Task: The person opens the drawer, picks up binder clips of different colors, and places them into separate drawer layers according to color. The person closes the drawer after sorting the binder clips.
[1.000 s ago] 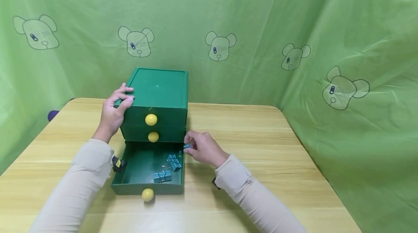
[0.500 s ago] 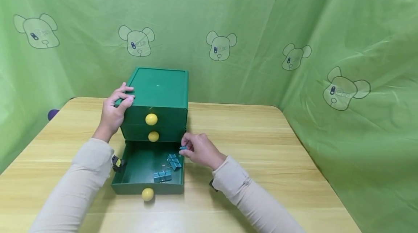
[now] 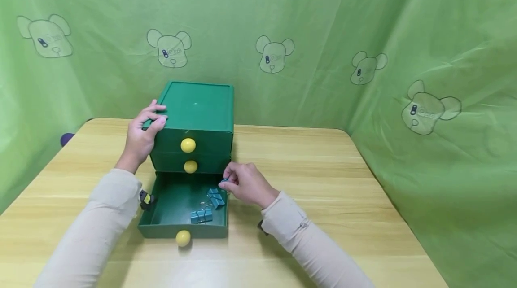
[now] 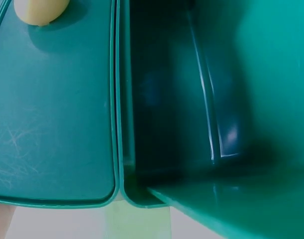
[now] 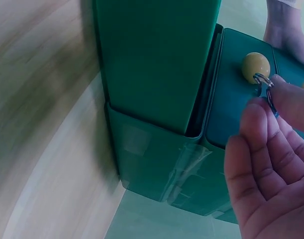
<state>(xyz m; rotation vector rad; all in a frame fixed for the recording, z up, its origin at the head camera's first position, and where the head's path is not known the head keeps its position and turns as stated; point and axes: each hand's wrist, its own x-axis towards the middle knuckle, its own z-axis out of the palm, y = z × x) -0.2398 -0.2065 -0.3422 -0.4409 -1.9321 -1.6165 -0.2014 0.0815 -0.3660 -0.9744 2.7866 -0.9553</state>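
A green cabinet [image 3: 198, 106] with yellow ball knobs has its bottom drawer [image 3: 171, 202] pulled out. Two teal binder clips lie on the drawer's right side, one [image 3: 216, 198] behind the other [image 3: 201, 216]. My right hand [image 3: 252, 185] pinches another binder clip [image 5: 269, 94] between thumb and fingertips, over the drawer's right wall near the cabinet front. Its wire handle shows in the right wrist view; the fingers hide much of the rest. My left hand [image 3: 140, 142] rests on the cabinet's top left front edge, fingers and thumb lying over the rim.
Both upper drawers are closed, with a top knob [image 3: 187, 145] and a middle knob [image 3: 190, 167]. The bottom drawer's knob [image 3: 183, 238] sticks out toward me. A wooden table [image 3: 307, 167] carries the cabinet, and a green curtain [image 3: 315, 19] hangs behind and beside it.
My right hand has moved slightly left with the binder clip, from beside the drawer's right wall to over it. My left hand keeps its place on the cabinet.
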